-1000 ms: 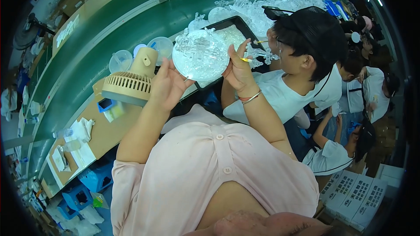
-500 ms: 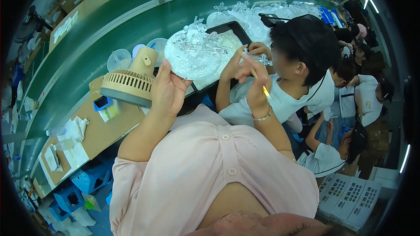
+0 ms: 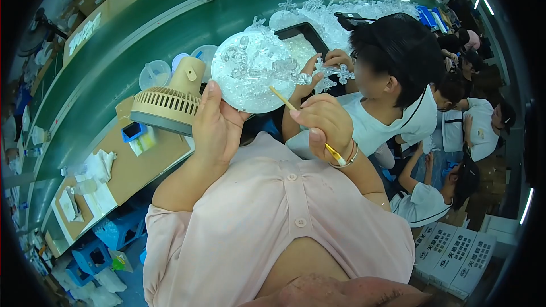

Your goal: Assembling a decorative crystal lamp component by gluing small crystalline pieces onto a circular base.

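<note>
Clear round plastic disc (image 3: 250,77), studded with small transparent moulded pieces (glassy, like ornaments still on their frame), was held up tilted in front of the chest, lower edge gripped from beneath. Thin yellow stick (image 3: 307,126), slender and straight, was held slantwise just right of the disc, its upper tip touching or nearly touching the disc's lower right rim.

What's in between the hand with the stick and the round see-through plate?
In the head view, only the thin yellow stick spans that gap: it runs from the right hand up toward the clear round plate, which the left hand holds up.
</note>
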### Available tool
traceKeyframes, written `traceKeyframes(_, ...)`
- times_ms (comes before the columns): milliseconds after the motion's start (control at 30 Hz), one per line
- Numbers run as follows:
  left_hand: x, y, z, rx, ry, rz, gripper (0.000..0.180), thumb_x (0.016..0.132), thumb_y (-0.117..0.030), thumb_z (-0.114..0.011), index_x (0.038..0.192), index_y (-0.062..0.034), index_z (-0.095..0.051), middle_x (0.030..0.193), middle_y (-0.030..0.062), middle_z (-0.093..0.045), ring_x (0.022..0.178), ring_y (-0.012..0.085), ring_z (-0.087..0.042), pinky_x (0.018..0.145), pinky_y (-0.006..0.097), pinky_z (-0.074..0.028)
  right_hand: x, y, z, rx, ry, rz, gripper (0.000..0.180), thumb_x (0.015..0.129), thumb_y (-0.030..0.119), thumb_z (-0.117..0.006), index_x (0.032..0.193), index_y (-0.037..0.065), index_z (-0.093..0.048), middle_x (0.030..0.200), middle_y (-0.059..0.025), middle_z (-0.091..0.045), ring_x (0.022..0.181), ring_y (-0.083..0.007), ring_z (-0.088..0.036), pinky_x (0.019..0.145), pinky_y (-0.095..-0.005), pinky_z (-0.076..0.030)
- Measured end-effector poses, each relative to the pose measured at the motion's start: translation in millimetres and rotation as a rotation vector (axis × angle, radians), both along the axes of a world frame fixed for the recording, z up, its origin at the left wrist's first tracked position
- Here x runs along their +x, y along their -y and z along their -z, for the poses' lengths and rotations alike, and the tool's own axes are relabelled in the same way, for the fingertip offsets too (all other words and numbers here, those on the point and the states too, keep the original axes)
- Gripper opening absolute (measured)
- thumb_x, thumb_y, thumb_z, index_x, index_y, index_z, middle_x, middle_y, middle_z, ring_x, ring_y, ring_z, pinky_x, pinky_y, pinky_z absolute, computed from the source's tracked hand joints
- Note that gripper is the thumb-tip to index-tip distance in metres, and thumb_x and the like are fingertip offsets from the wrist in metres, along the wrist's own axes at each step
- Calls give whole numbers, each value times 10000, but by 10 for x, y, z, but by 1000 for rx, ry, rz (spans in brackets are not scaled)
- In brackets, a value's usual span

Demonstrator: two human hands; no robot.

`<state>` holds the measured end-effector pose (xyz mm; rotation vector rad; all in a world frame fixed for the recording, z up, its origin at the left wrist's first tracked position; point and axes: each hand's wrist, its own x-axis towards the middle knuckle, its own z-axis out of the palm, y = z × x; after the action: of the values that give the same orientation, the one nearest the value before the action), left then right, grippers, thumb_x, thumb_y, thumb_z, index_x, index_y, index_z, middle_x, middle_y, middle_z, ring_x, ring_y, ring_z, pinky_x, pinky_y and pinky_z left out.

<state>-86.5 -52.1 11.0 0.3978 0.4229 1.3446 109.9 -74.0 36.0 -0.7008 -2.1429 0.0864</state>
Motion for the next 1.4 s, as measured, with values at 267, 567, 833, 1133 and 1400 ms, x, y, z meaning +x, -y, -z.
traceKeyframes(267,-50,63,-49,-35,-14,-8,407,976,-283,-272,1280,-20,-337,1260,125,-464,1135,255,-494,910,421,-446,95,95,-42,15,-52,-37,269,908,168,-414,872,-19,-605,699,-81,-588,648,-248,-575,664,-352,-483)
traceKeyframes(567,-37,128,-187,-35,25,101,431,973,-295,-276,1302,-18,-309,1275,145,-446,1144,272,-486,919,432,-439,150,-4,-102,-175,-271,227,301,923,234,-469,1036,-33,-549,962,-236,-596,858,-286,-601,837,-369,-442)
traceKeyframes(833,36,250,-258,46,-79,6,441,966,-306,-303,1302,-21,-282,1286,152,-418,1160,280,-465,937,437,-422,-94,-64,-308,-388,-113,348,436,676,113,-707,1081,33,-567,1086,-170,-601,843,-227,-597,785,-297,-451)
traceKeyframes(1133,78,335,-230,112,-134,-67,420,959,-275,-349,1297,-41,-263,1293,141,-395,1176,271,-446,953,432,-413,-186,-119,-231,-422,-112,360,412,648,73,-669,1022,25,-501,1145,-166,-578,703,-184,-574,685,-264,-453)
traceKeyframes(1400,23,304,-150,110,-146,-69,424,956,-266,-360,1301,-39,-261,1294,149,-394,1179,279,-445,957,430,-412,-119,-194,-120,-557,-146,262,457,695,137,-667,1108,52,-490,1034,-99,-585,839,-212,-583,828,-459,-260)
